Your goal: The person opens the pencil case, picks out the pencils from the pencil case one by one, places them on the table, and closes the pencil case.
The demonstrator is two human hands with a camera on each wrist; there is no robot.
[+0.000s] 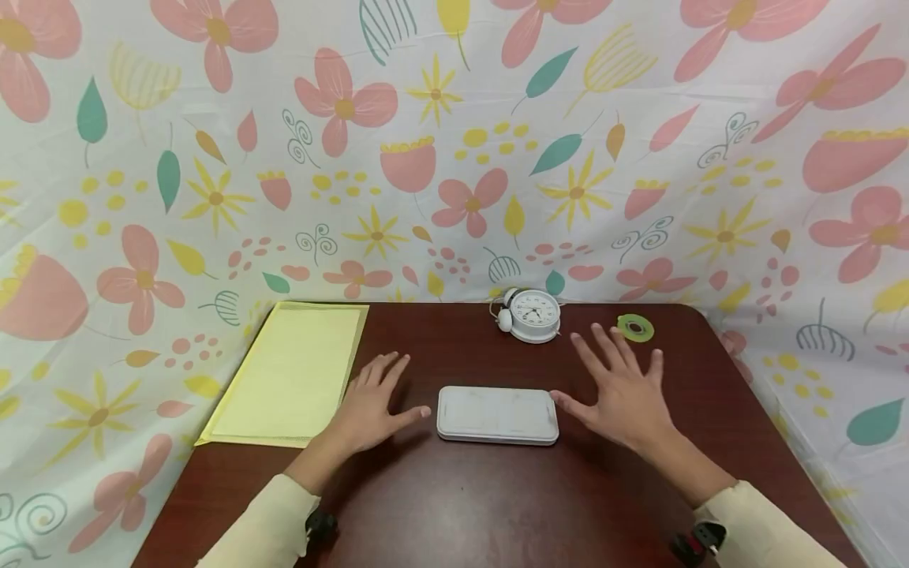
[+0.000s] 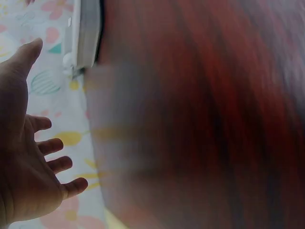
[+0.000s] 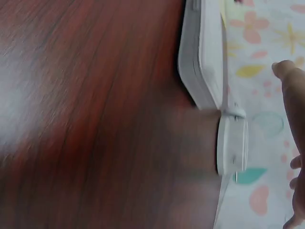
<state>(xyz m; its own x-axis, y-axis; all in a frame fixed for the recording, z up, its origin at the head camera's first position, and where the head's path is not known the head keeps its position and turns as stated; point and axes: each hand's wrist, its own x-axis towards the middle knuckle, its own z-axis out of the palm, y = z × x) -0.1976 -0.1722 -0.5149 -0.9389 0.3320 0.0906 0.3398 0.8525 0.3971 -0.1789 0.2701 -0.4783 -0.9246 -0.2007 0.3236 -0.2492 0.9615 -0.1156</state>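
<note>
White case lies flat between our hands, its long axis running left to right; our left hand and right hand are both spread wide, holding nothing, the right nearer, its thumb at the case's far right corner, touching or not we cannot tell. Outward, we have bare tabletop on the near side, a yellow packet left, an alarm clock far right

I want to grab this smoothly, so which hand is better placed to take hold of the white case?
Probably your right hand: in the head view, its thumb tip overlaps a corner of the white case, though contact is unclear. A narrow gap shows between your left hand and the case.
</note>
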